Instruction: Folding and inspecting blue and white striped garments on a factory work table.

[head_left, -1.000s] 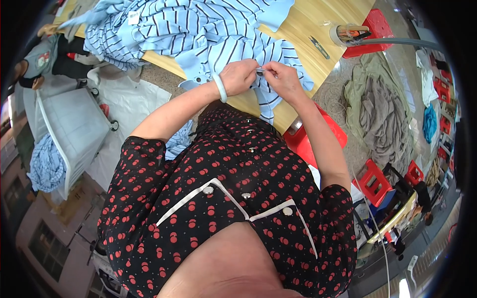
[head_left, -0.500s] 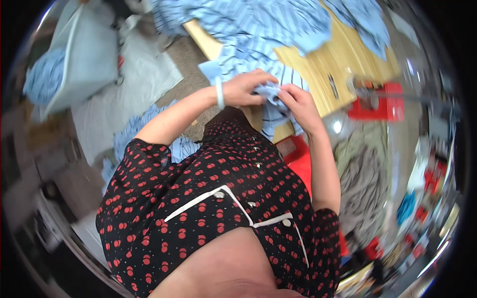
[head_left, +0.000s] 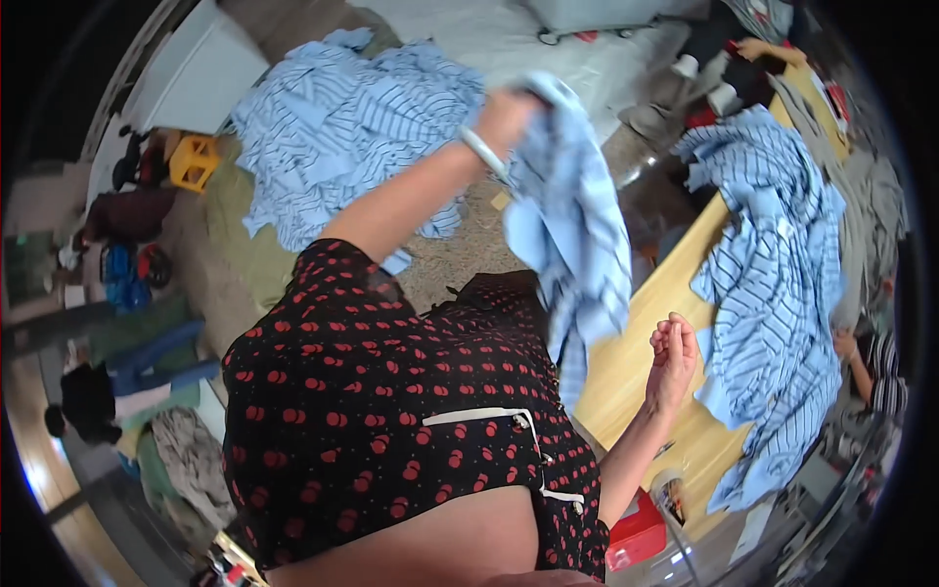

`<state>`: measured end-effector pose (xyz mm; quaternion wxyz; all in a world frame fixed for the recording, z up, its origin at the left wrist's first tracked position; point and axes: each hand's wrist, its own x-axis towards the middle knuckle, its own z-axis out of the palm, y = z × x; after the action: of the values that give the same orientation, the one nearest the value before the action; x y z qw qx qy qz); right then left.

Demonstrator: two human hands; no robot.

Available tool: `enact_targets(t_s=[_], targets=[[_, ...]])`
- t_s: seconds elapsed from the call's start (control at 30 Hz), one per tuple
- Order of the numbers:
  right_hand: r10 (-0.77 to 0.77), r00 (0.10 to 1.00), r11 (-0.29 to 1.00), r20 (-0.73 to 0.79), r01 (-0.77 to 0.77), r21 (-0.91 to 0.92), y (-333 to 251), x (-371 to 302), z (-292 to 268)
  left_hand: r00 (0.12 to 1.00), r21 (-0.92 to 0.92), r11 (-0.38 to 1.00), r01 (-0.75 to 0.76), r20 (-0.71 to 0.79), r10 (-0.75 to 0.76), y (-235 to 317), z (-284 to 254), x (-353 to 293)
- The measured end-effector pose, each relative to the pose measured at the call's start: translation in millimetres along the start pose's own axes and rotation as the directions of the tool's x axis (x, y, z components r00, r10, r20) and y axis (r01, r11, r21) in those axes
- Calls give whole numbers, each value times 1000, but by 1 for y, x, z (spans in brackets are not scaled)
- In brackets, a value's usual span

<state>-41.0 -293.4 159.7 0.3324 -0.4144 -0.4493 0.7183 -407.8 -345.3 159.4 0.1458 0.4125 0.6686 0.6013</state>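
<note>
Lifted out to the left over the floor, a light blue shirt with dark stripes (head_left: 567,215) hangs from my left hand (head_left: 506,122), whose fingers are closed on its top. The cloth is smeared by motion, and my left fingertips are partly hidden. My right hand (head_left: 675,357) is up by the wooden table's (head_left: 626,367) near side, fingers curled together, with nothing visible in them. Beyond it a heap of similar striped blue shirts (head_left: 773,284) covers the tabletop. A large pile of the same striped cloth (head_left: 362,137) lies on the floor past my left forearm.
A yellow crate (head_left: 193,162) and a pale bin (head_left: 201,73) stand at the far left. Below the table's near end sits a red container (head_left: 636,533). Another person's hand (head_left: 843,342) is at the table's right side; a second person's arm (head_left: 768,49) shows at the far right.
My view has turned left. My left hand has carried the shirt off the table toward the floor pile. My right hand has let go of the cloth and is apart from it.
</note>
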Motion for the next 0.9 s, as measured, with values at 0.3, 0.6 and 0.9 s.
enact_targets(t_s=[0.3,0.6,0.9], targets=[[164,986,979,-27,-166,-119,14,17,20,799,874,128,469,-482,360,18,-332,83],[209,950,977,-233,-213,8,44,11,-55,969,538,815,215,-13,-247,-180,-95,130],[131,603,909,-787,-390,-147,123,17,-203,517,214,966,-146,849,-110,-71,280,57]])
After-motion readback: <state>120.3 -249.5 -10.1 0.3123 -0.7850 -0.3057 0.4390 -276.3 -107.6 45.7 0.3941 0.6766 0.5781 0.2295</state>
